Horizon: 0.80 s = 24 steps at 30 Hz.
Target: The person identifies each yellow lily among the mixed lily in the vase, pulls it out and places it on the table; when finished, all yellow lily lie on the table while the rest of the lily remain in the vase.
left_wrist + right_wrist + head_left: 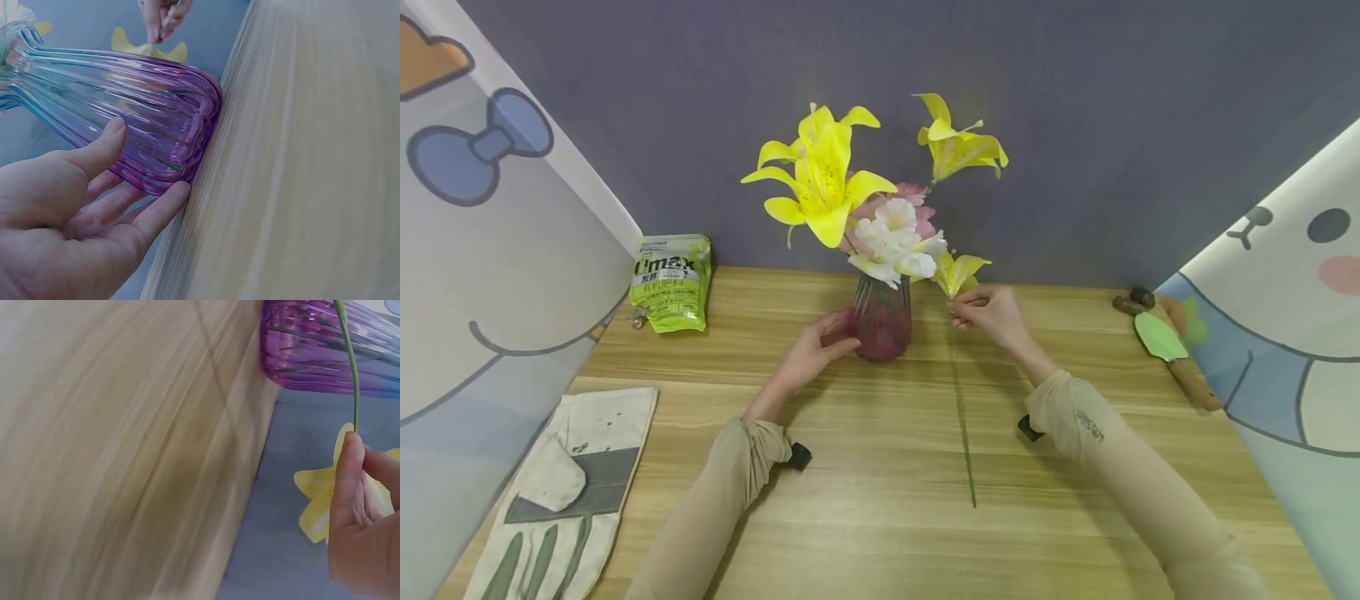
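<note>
Wood table w/ a grey wall behind, cartoon curtains at both sides. A glove lies front left, a green bag back left, a trowel at the right. The vase stands mid table, full of flowers. Left hand cups the vase, thumb & fingers bent round its side. Right hand pinches a yellow lily just right of the vase; its stem runs down toward the person.
</note>
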Motion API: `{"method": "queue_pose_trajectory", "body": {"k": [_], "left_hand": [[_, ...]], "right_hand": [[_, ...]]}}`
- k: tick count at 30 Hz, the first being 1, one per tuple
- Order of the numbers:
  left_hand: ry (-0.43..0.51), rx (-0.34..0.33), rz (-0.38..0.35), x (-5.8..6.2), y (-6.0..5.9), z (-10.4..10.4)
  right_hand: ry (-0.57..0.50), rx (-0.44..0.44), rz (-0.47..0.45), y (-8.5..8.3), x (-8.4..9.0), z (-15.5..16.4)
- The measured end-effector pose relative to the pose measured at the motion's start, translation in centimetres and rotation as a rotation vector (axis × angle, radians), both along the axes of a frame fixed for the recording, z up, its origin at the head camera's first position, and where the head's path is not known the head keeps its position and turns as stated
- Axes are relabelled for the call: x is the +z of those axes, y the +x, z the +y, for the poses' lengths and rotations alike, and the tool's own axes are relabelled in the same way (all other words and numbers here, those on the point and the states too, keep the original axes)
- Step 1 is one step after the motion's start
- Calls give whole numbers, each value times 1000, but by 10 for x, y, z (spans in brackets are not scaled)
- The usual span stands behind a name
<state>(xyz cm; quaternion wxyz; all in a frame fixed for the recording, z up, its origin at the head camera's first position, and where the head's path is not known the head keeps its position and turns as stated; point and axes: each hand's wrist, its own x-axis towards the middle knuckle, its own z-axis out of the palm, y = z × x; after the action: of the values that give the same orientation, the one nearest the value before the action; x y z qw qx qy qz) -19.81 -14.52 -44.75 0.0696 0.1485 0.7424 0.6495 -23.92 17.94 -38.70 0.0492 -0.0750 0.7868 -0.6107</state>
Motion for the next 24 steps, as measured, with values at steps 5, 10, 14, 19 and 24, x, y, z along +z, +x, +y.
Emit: {"method": "queue_pose_trajectory", "body": {"k": [5, 10, 14, 19, 24], "left_hand": [[3, 3, -1, 0, 0, 1], [-8, 9, 10, 0, -1, 1], [-27, 13, 17, 1, -1, 1], [-29, 18, 8, 2, -1, 1], [-23, 8, 16, 0, -1, 0]], "right_hand": [[-24, -8, -40, -4, -8, -7], [-50, -12, -71, -7, -14, -12], [-56, -23, -104, -11, -19, -15], [-43, -20, -128, -14, -24, -15], [-23, -20, -155, -15, -29, -16]]}}
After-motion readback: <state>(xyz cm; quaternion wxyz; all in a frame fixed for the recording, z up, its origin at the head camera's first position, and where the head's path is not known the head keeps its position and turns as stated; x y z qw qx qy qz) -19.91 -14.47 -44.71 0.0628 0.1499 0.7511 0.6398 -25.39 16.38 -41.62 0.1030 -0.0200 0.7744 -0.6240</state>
